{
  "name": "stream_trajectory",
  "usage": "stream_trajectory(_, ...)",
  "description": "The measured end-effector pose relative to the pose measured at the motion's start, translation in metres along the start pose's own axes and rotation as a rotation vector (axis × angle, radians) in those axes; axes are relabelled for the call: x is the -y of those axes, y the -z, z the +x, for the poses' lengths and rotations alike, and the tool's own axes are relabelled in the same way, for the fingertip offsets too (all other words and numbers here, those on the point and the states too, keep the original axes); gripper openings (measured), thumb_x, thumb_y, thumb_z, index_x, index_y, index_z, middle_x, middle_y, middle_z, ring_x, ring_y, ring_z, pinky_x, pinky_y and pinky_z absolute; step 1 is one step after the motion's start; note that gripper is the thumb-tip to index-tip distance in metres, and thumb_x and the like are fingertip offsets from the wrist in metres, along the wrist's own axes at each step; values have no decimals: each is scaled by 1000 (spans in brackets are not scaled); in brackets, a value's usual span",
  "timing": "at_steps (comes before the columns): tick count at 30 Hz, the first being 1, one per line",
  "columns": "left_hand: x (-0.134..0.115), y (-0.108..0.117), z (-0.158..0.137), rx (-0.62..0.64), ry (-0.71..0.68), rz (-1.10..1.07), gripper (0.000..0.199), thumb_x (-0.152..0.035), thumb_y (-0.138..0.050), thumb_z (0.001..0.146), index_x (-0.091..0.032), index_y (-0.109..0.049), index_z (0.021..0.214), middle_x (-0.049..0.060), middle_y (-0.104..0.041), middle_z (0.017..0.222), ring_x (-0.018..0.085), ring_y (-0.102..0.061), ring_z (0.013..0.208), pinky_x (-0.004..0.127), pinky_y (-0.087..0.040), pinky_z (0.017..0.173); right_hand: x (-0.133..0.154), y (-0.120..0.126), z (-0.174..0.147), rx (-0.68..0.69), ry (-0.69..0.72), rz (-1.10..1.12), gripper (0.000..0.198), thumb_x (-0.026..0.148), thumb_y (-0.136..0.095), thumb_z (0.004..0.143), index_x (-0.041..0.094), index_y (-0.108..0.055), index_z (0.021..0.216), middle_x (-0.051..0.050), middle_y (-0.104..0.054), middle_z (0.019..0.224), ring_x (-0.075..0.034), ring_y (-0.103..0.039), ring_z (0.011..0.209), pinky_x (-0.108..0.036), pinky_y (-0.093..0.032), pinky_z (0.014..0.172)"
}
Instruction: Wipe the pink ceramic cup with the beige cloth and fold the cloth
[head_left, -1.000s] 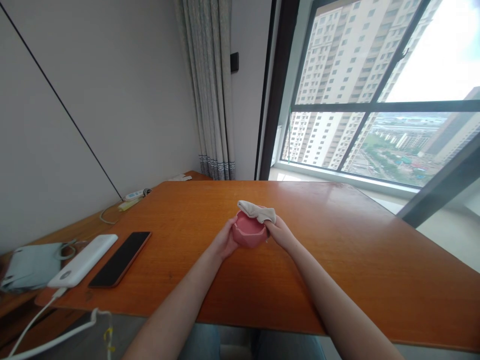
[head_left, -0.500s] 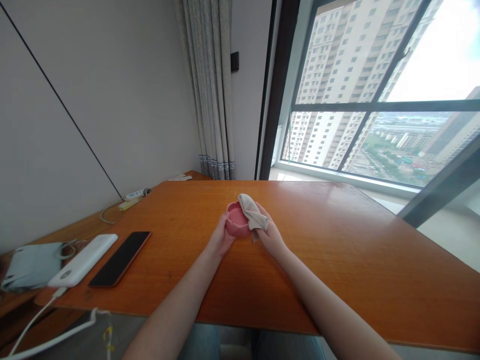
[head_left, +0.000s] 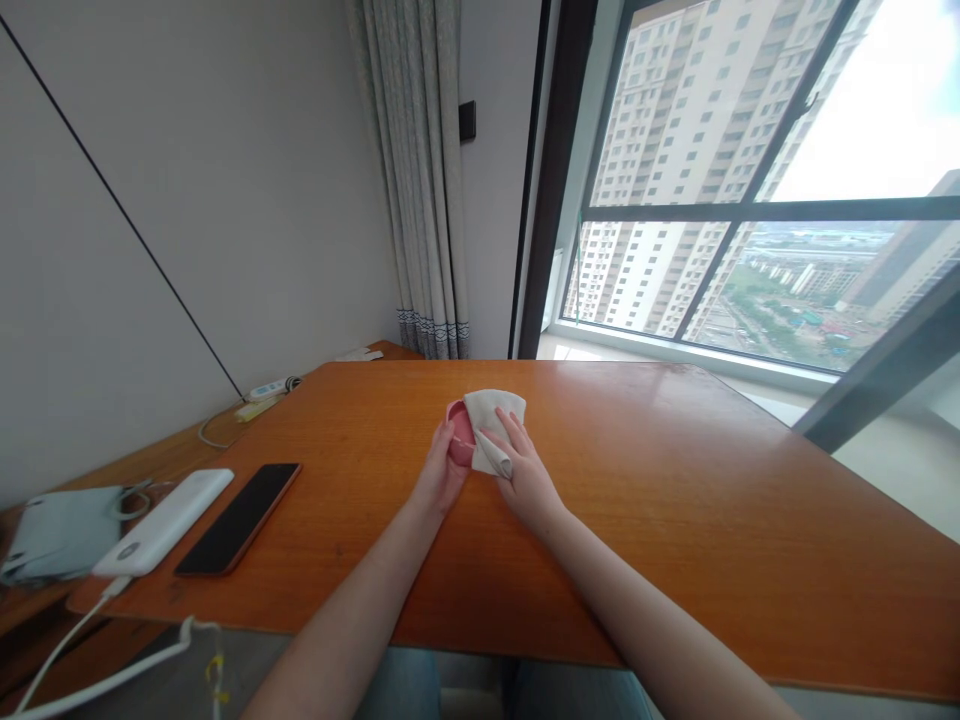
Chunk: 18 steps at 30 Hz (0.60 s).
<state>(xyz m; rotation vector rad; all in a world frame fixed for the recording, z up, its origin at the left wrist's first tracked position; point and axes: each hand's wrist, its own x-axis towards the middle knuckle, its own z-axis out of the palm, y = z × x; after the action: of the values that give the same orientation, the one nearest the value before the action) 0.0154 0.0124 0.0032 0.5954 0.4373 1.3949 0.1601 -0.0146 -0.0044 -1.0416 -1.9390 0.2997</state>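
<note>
My left hand point(head_left: 441, 473) is closed on the left side of a small pink bowl point(head_left: 460, 446), whose hollow faces up toward me. A pale grey cloth point(head_left: 484, 405) lies over the bowl's right part and hides it. On top of the cloth, my right hand point(head_left: 526, 475) presses with its fingers, gripping the fabric against the bowl. A folded end of the cloth sticks out near the thumb. Both hands are held above the middle of the wooden table point(head_left: 675, 520).
At the table's left lie a black phone point(head_left: 240, 520) and a white power bank point(head_left: 169, 520) with a cable plugged in. Beyond them are a light grey-blue pouch point(head_left: 64, 530) and a power strip point(head_left: 268, 390). A window point(head_left: 750, 212) stands at the right.
The cloth has spread from the bowl's right rim over more of its opening. My right hand has shifted slightly left, its fingers now on top of the cloth.
</note>
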Motion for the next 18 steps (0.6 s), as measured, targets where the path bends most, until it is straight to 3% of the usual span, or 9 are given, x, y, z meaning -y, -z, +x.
stream_trajectory(3, -3, -1, -1, 48, -30, 11, 38, -27, -55, 86, -22, -54, 124, 5, -54, 134, 20, -49, 124, 28, -46, 95, 3, 0, 1, 29, 50, 28, 58, 10, -46, 77, 25, -50, 132, -1, -31, 150, -26, -8, 143, -50, -21, 113)
stream_trajectory(6, -4, 0, 1, 35, -18, 8, 39, -28, -56, 86, -22, -54, 124, 6, -56, 130, 21, -52, 120, 31, -47, 95, 0, 0, 4, -48, 11, 208, 51, 17, -49, 79, 26, -54, 129, -2, -39, 146, -25, -20, 140, -48, -21, 114)
stream_trajectory(10, -3, 4, 4, -96, 40, 2, 41, -32, -57, 85, -21, -53, 124, 7, -62, 121, 21, -58, 110, 35, -50, 90, -17, 4, 10, -428, -371, 536, 41, 38, -47, 86, 19, -58, 120, -9, -58, 128, -26, -50, 122, -46, -35, 107)
stream_trajectory(13, -1, 4, 3, -115, 70, 14, 41, -33, -56, 85, -21, -53, 125, 7, -64, 118, 22, -59, 107, 36, -51, 88, -32, 7, 14, -600, -606, 697, 47, 50, -51, 83, 18, -59, 116, -9, -63, 120, -26, -56, 115, -43, -43, 99)
stream_trajectory(15, 1, 3, 0, -69, 86, 9, 44, -34, -56, 85, -21, -51, 127, 9, -61, 122, 23, -57, 111, 39, -50, 90, -37, 6, 14, -570, -680, 803, 49, 54, -54, 80, 20, -60, 115, -8, -65, 118, -25, -59, 111, -41, -47, 96)
stream_trajectory(18, 3, 1, -3, 24, 81, 2, 49, -32, -59, 84, -24, -47, 131, 9, -55, 130, 25, -52, 119, 42, -46, 96, -34, -1, 13, -394, -676, 845, 48, 55, -56, 78, 22, -62, 113, -6, -66, 117, -25, -59, 113, -41, -46, 98)
